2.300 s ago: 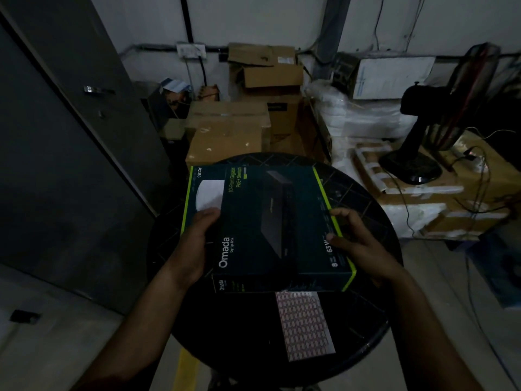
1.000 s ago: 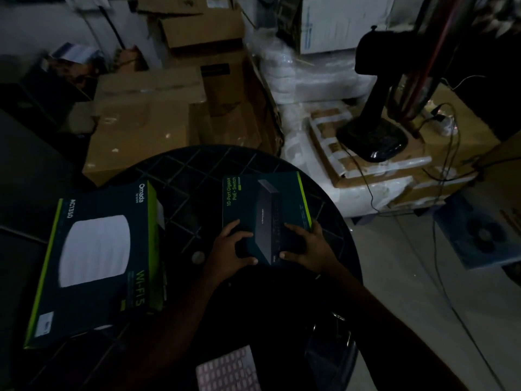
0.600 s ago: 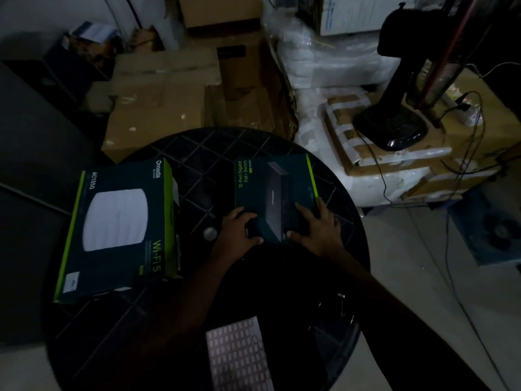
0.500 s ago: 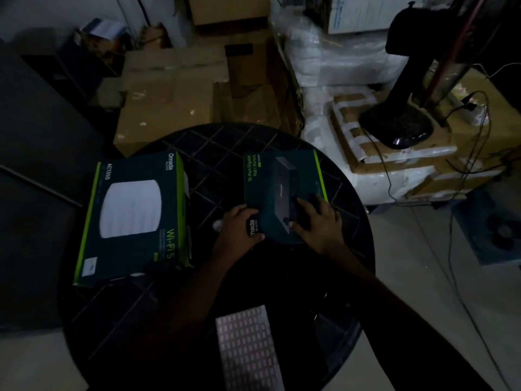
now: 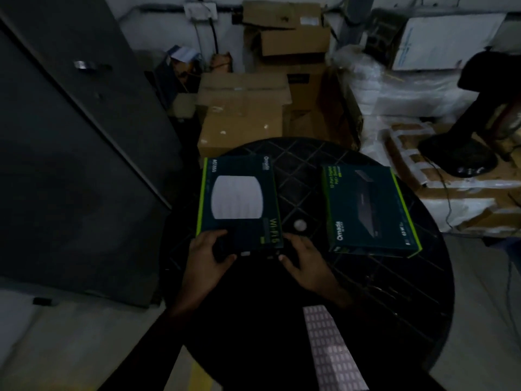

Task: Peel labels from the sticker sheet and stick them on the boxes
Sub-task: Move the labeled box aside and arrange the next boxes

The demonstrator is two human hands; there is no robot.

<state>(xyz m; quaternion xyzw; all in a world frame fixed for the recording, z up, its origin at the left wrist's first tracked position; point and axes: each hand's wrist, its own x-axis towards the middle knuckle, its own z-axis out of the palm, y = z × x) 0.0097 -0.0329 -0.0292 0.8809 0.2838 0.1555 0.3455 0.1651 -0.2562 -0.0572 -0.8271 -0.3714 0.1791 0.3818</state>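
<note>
Two dark boxes with green edges lie flat on a round black table (image 5: 375, 292). The Wi-Fi box (image 5: 238, 201), printed with a white disc, sits at the left. The switch box (image 5: 366, 210) sits at the right with no hand on it. My left hand (image 5: 208, 256) grips the Wi-Fi box's near-left corner, and my right hand (image 5: 307, 263) holds its near-right corner. The sticker sheet (image 5: 332, 348), covered in rows of small labels, lies at the table's near edge, partly under my right forearm.
A small pale round object (image 5: 300, 225) lies between the two boxes. Behind the table stand stacked cardboard cartons (image 5: 242, 114). A dark metal cabinet (image 5: 70, 165) is at the left. A black fan base (image 5: 456, 156) and cables rest on packing at the right.
Both hands have left the switch box and moved left to the near edge of the Wi-Fi box. The view has swung left, so both boxes sit further right.
</note>
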